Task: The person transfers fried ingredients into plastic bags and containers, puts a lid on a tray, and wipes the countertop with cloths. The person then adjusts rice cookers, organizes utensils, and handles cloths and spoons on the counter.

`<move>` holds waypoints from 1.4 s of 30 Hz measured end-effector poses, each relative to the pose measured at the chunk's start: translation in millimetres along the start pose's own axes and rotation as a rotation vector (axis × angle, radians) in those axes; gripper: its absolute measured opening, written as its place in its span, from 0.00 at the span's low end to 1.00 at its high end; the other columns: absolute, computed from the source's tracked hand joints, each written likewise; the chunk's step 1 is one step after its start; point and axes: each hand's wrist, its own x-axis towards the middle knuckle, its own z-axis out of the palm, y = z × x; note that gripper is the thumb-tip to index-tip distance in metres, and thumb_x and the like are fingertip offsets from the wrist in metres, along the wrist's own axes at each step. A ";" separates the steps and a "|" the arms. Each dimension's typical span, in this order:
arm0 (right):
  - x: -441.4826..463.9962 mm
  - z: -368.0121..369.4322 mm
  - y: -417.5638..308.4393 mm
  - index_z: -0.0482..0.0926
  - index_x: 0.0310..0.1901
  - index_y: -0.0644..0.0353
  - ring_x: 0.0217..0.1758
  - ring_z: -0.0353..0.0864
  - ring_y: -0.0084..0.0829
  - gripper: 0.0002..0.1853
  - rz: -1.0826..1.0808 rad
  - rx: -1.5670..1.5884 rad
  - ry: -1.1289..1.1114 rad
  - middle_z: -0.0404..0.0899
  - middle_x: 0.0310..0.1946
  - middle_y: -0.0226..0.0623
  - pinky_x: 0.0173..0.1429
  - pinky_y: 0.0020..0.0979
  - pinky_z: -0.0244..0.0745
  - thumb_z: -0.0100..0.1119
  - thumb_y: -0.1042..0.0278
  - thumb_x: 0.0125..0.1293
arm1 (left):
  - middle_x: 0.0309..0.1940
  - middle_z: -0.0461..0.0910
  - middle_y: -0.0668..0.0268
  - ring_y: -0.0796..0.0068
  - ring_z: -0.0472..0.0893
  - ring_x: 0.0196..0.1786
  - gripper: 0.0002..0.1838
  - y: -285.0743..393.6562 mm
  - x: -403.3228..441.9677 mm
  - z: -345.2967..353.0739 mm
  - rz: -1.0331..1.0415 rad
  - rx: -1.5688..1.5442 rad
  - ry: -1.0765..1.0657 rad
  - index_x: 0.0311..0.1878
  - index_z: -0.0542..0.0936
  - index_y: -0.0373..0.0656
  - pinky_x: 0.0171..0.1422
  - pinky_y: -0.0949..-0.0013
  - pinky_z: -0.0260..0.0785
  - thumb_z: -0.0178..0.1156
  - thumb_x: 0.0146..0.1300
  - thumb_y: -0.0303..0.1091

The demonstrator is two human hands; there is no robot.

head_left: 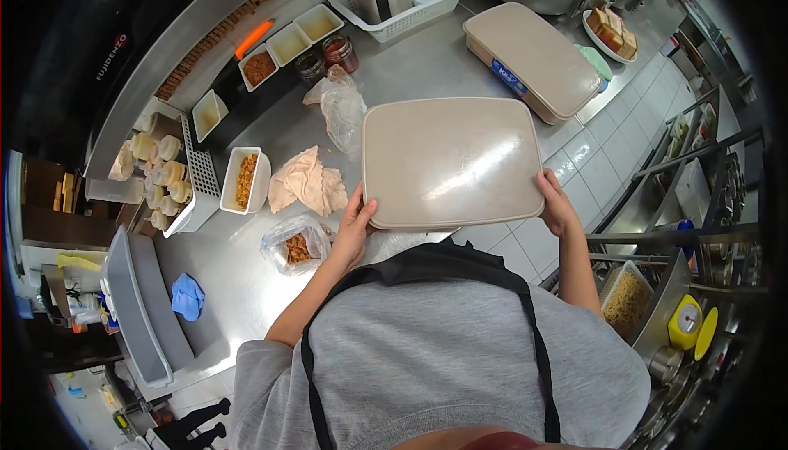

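Between my two hands is a beige lidded plastic storage box (447,158), held level in front of my chest. My left hand (355,222) grips its near left corner, thumb on the lid. At the right end, my right hand (556,202) wraps round the near right corner, its fingers partly hidden by the box. What is inside cannot be seen under the lid. Close to my left hand lie a clear plastic bag (297,245) with brown food pieces and a crumpled pinkish cloth (307,182).
A second beige lidded box (533,60) rests at the counter's far right. White tubs (289,44), a food-filled white container (245,181), a basket of squeeze bottles (193,195), a grey bin (135,310) and a blue cloth (187,296) stand leftward. Metal shelving (657,239) is at my right.
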 end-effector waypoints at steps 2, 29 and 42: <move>-9.3 2.0 1.1 0.62 0.60 0.50 0.58 0.66 0.29 0.29 -0.035 0.131 -0.009 0.67 0.55 0.31 0.56 0.39 0.66 0.52 0.43 0.62 | 0.62 0.63 0.69 0.73 0.69 0.58 0.31 0.5 -5.8 -0.5 -0.015 -0.014 -0.033 0.70 0.53 0.53 0.57 0.68 0.67 0.52 0.66 0.39; 102.8 -88.0 -108.2 0.57 0.62 0.51 0.56 0.68 0.42 0.40 -0.252 0.149 0.491 0.63 0.58 0.41 0.50 0.44 0.72 0.56 0.38 0.54 | 0.64 0.58 0.55 0.53 0.61 0.63 0.23 111.6 15.5 -88.1 0.844 0.949 0.535 0.55 0.74 0.46 0.65 0.59 0.55 0.64 0.55 0.35; 104.6 107.7 -76.6 0.75 0.47 0.61 0.48 0.73 0.31 0.17 -1.202 -0.513 0.380 0.73 0.48 0.39 0.53 0.30 0.67 0.63 0.66 0.58 | 0.65 0.51 0.47 0.44 0.57 0.65 0.34 40.4 -39.9 -223.4 0.578 1.105 1.039 0.64 0.64 0.49 0.66 0.51 0.54 0.64 0.54 0.44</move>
